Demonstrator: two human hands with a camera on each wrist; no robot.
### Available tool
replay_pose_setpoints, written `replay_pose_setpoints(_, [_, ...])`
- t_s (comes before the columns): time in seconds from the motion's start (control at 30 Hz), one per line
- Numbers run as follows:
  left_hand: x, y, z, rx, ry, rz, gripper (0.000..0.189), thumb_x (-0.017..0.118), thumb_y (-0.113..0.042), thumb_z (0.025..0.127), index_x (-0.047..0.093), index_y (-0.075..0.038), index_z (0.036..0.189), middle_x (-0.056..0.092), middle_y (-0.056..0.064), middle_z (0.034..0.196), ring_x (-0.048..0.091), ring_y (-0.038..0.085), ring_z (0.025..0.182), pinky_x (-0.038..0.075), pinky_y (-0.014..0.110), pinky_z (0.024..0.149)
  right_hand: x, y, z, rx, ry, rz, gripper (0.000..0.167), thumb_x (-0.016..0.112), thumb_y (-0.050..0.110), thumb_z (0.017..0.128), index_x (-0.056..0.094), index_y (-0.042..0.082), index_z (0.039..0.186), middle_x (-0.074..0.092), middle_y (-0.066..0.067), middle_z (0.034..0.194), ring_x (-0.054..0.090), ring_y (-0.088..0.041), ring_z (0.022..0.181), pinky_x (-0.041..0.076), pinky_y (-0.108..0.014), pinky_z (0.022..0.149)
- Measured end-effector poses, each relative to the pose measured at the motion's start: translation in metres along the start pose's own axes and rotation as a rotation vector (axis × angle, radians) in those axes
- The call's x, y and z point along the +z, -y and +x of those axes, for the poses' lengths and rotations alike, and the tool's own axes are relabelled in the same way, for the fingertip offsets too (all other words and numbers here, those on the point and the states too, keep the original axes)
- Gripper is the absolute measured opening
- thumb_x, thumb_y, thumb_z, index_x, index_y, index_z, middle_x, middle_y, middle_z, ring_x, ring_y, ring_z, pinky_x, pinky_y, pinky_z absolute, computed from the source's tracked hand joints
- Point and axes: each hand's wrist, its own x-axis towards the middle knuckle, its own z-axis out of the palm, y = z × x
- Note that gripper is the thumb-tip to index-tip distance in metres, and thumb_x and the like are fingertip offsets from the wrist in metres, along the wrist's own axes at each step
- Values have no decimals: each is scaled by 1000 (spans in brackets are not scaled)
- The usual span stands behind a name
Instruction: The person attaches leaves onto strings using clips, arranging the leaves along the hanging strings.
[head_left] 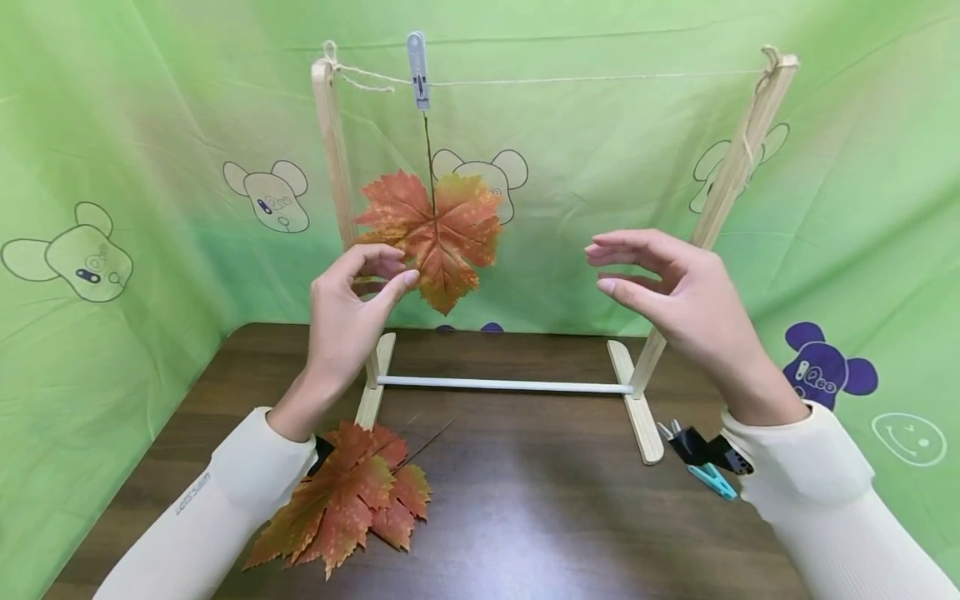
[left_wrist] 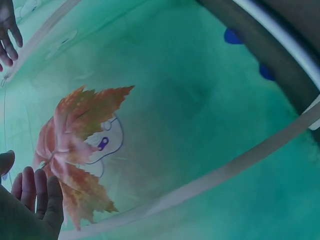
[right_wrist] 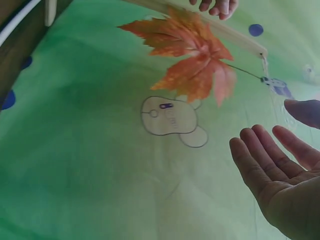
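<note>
A grey clothespin (head_left: 418, 72) grips the stem of an orange-red maple leaf (head_left: 450, 233) on the string (head_left: 570, 80), and the leaf hangs near the left post. My left hand (head_left: 348, 308) is beside the leaf's lower left edge, its fingertips overlapping the leaf in the head view. In the left wrist view the thumb and fingers of that hand stand apart with nothing between them. Out to the right, in front of the right post, my right hand (head_left: 675, 287) is held in the air, fingers relaxed and holding nothing.
Several more maple leaves (head_left: 352, 500) lie on the brown table (head_left: 510, 483) under my left forearm. A turquoise clothespin (head_left: 712, 481) lies by the right sleeve. The wooden frame (head_left: 641, 408) has a white crossbar (head_left: 502, 384) low between its feet. Green printed cloth (head_left: 180, 250) surrounds it.
</note>
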Motion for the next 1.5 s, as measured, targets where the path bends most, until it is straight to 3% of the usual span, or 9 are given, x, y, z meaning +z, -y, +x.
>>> replay_pose_setpoints(0.27, [-8,13,-15,-48,86,50,25,84,-10,90,75,-4,112,75,9,100,68,9,89,58,17,76,-1,-20,-24,16,23,-24,42,71,-5,96,67,5,136,73,8,126,71,-5,113,55,-15,97])
replay_pose_setpoints(0.5, [-18,28,-27,-96,167,96,23,83,-12,91,75,-6,112,75,10,100,67,9,89,56,17,72,-3,-35,-43,77,16,-95,40,72,1,97,67,7,136,72,15,126,71,-1,111,54,-12,94])
replay_pose_setpoints(0.8, [-28,49,-49,-176,343,186,24,81,-16,94,75,-10,116,76,7,103,68,14,90,57,21,75,-11,-55,-65,191,-18,-185,36,74,11,98,69,13,133,72,21,120,69,6,108,52,-8,89])
replay_pose_setpoints(1.2, [-34,65,-57,-217,409,194,29,81,-16,93,75,-11,122,76,7,106,67,14,93,55,22,76,-21,-82,-90,241,-60,-207,32,74,7,97,70,7,129,73,22,115,69,9,103,51,-5,87])
replay_pose_setpoints(1.5, [-36,79,-68,-272,477,244,28,80,-19,94,75,-11,121,77,6,107,69,18,97,54,32,81,-24,-99,-104,247,-59,-171,35,73,3,97,67,-1,131,71,24,117,68,9,107,51,-6,90])
